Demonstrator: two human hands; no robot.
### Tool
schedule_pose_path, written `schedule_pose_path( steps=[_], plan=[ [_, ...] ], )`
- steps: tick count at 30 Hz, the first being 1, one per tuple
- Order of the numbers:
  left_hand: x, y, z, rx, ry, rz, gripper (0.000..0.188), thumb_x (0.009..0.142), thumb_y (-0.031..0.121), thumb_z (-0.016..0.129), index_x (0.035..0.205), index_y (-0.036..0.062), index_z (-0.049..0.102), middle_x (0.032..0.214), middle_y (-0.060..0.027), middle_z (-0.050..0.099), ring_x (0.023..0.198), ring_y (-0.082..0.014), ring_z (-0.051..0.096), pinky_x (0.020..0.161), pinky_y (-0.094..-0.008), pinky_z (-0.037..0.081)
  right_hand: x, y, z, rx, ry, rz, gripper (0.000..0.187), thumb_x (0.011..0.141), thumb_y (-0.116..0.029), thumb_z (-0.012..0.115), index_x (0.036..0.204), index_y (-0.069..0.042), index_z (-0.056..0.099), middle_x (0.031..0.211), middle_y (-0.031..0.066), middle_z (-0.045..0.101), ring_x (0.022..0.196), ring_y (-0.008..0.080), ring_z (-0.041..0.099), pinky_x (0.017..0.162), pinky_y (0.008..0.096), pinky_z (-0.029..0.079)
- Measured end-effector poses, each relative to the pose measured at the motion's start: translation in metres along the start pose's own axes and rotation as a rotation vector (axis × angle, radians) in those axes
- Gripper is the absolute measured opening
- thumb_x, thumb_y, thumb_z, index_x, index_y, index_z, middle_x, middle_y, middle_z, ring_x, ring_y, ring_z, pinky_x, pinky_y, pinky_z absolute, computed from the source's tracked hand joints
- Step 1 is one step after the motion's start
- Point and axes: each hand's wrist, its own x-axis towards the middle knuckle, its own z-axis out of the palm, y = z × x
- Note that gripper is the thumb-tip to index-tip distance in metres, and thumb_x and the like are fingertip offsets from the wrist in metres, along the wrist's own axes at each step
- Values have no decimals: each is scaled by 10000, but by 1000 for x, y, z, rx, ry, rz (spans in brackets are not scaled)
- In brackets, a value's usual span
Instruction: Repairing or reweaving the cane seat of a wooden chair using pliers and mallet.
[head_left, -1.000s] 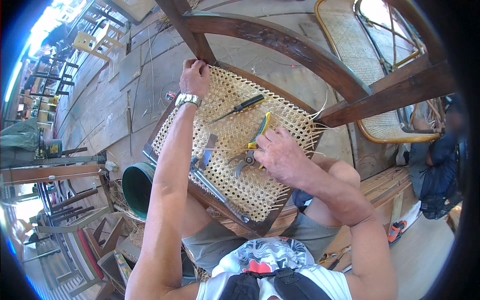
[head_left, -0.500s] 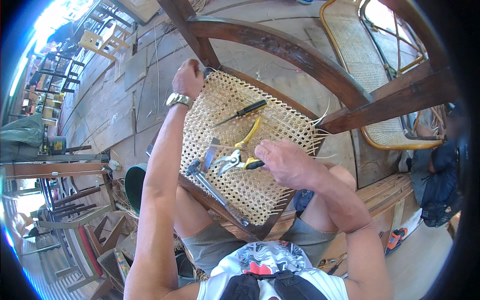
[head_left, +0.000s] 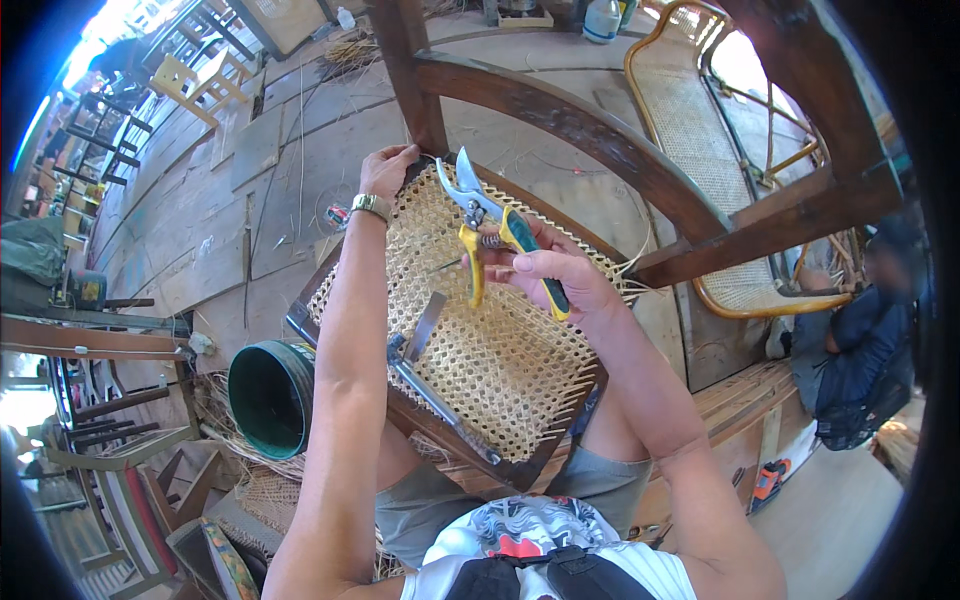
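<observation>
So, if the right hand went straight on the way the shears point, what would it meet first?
Probably the dark chair post, up and left of the shears in the right hand. The left hand sits close beside that line; depth is unclear.

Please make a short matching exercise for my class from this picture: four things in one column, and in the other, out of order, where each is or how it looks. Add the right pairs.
Column 1
1. pruning shears
2. hammer
3. bucket
4. wristwatch

Column 2
A. dark green, to the left of the woven seat
B. strapped on just behind the left hand
C. held in the right hand
D. lying on the woven seat, near its edge

Right pairs: 1-C, 2-D, 3-A, 4-B
</observation>
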Motion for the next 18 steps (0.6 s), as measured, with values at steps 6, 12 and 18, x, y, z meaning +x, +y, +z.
schedule_pose_path(
  steps=[6, 12, 18],
  plan=[
    [-9, -15, 0, 200, -32, 104, 297, 930, 286, 759, 1080, 30, 769, 891, -48, 762, 785, -107, 676, 744, -300, 532, 47, -20, -12, -525, 93, 171, 441, 846, -207, 702, 1216, -32, 539, 1075, 65, 627, 1022, 154, 635, 925, 341, 503],
    [-28, 0, 7, 418, 112, 210, 285, 933, 346, 730, 1074, 102, 769, 984, -110, 773, 906, -250, 724, 836, -379, 533, 123, -33, -27, -868, 185, 452, 343, 837, -246, 715, 1061, -12, 604, 821, 83, 616, 698, 164, 651, 600, 323, 549],
    [-39, 5, 8, 534, 203, 290, 240, 934, 314, 716, 1043, 105, 762, 1033, -118, 732, 966, -309, 701, 849, -418, 529, 157, -15, -29, -924, 229, 464, 261, 855, -241, 687, 982, -30, 600, 825, 63, 621, 676, 151, 634, 588, 307, 528]
  ],
)
